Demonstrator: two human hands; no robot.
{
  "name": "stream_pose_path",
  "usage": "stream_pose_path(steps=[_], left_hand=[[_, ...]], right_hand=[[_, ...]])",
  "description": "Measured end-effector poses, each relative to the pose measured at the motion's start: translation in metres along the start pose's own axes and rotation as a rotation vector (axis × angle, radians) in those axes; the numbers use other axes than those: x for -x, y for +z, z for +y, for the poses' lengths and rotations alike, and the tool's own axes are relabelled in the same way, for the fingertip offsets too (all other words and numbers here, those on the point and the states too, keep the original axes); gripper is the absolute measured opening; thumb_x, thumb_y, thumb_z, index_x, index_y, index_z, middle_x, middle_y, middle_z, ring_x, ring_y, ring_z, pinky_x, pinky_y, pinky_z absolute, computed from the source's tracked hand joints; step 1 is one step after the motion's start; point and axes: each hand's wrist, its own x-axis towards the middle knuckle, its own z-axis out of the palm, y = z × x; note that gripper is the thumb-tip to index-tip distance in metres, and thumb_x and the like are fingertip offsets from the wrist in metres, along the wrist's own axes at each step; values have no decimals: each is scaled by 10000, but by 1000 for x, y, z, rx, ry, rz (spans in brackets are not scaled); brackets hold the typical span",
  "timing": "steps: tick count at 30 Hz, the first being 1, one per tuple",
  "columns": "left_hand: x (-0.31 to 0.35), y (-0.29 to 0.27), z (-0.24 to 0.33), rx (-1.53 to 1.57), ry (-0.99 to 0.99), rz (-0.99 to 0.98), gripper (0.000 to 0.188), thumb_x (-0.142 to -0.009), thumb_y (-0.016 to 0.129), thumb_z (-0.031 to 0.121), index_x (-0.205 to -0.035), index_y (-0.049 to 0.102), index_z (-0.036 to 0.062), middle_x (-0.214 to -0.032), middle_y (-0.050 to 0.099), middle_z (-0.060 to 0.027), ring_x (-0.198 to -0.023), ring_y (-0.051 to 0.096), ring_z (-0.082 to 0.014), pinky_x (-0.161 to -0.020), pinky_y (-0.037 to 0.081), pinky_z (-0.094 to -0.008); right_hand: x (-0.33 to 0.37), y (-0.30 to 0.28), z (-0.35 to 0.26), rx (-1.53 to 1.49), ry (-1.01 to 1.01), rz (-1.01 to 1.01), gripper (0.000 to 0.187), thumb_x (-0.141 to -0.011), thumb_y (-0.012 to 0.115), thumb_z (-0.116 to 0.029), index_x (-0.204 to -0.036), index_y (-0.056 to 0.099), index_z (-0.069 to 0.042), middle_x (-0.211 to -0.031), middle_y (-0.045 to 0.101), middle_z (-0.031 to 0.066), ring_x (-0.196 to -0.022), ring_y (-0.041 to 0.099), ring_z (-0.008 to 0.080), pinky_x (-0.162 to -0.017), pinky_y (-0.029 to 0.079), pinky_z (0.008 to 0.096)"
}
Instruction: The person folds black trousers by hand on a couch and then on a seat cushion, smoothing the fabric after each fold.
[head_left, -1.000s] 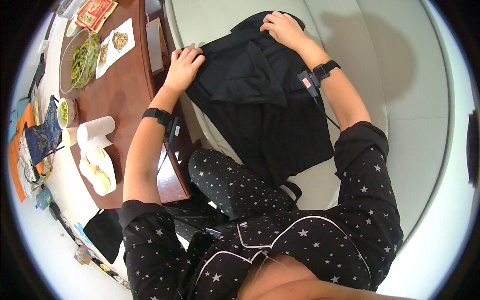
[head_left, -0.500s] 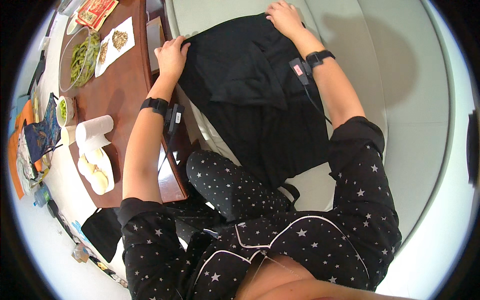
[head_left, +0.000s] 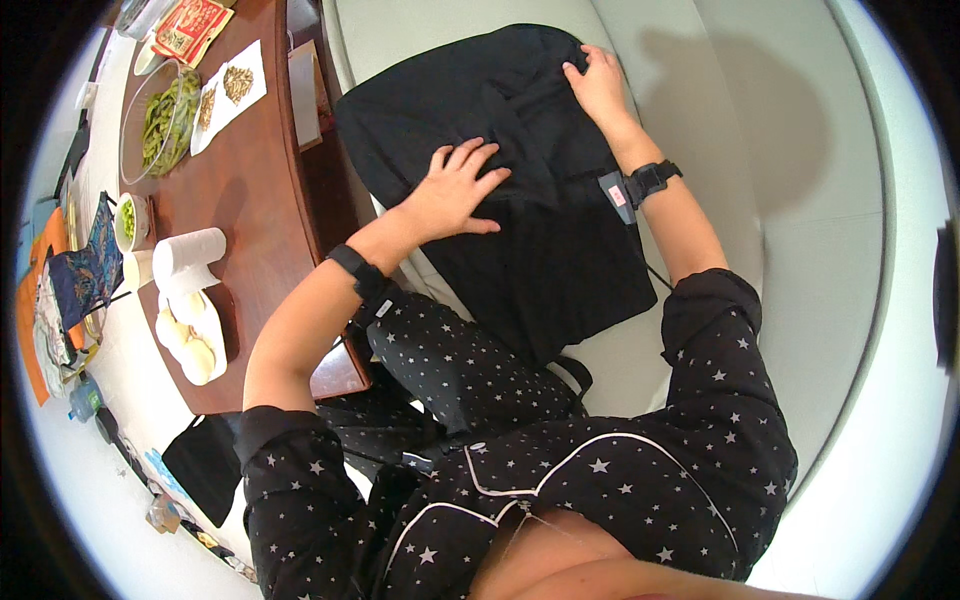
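A black garment (head_left: 545, 265) lies folded over on the pale green sofa (head_left: 800, 330), its exact kind unclear. Its far end makes a rounded edge, and creases run across the middle. My left hand (head_left: 455, 195) rests palm down on the garment's left middle, fingers spread wide. At the far right edge, my right hand (head_left: 602, 88) touches the cloth with thumb and fingers apart. A dark strap with a small labelled box sits on each wrist.
The brown wooden table (head_left: 255, 190) stands close on the left. It carries a clear bowl of green pods (head_left: 168, 125), a napkin with small brown bits (head_left: 238, 85), a paper roll (head_left: 190, 257), a white dish with pale round food (head_left: 200, 345) and a red packet (head_left: 192, 30).
My left hand has left the garment's far left corner and come nearer, flat onto its middle. My right hand has shifted slightly right and nearer along the edge. The far left corner now spreads further left.
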Motion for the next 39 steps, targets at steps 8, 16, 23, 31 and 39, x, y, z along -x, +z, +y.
stream_pose_path(steps=[8, 16, 23, 31, 39], left_hand=[[-16, 6, -2, 52, -249, -28, 236, -725, 583, 101, -954, 540, 68, -986, 560, -97, -989, 502, -268, -822, 376, -369], [15, -6, -84, 145, -1241, 945, 200, -828, 456, 76, -1008, 433, -8, -882, 558, -220, -860, 546, -372, -778, 423, -396], [47, 0, -129, 492, -1443, 924, 511, -745, 631, 223, -1128, 388, -11, -945, 584, -167, -916, 561, -275, -828, 426, -350], [30, -22, -120, -76, -694, 160, 630, -646, 640, 215, -1241, 431, 225, -1221, 448, -63, -1200, 318, -288, -967, 241, -507], [6, -43, -95, -259, -350, 108, 288, -664, 671, 197, -910, 575, 82, -983, 547, -63, -1052, 442, -242, -914, 275, -467]], right_hand=[[6, 7, 8, -160, 342, -119, 710, -660, 722, -276, -1180, 389, 76, -1025, 547, 233, -935, 548, 353, -851, 425, 405], [-19, 12, -49, -949, 194, -50, 608, -738, 687, -215, -1218, 391, 12, -1077, 546, 180, -964, 555, 222, -832, 448, 318], [-9, 46, -64, -372, -8, -113, 401, -732, 632, -170, -1102, 535, -47, -1029, 586, 138, -973, 545, 281, -859, 423, 367], [29, 54, -64, 185, -403, -217, 485, -825, 516, -377, -1240, 440, -139, -1331, 340, 150, -1239, 279, 324, -977, 279, 472], [16, 35, -83, -148, -388, -203, 582, -773, 599, -258, -1294, 369, -139, -1364, 261, 196, -1273, 213, 365, -1012, 216, 498]])
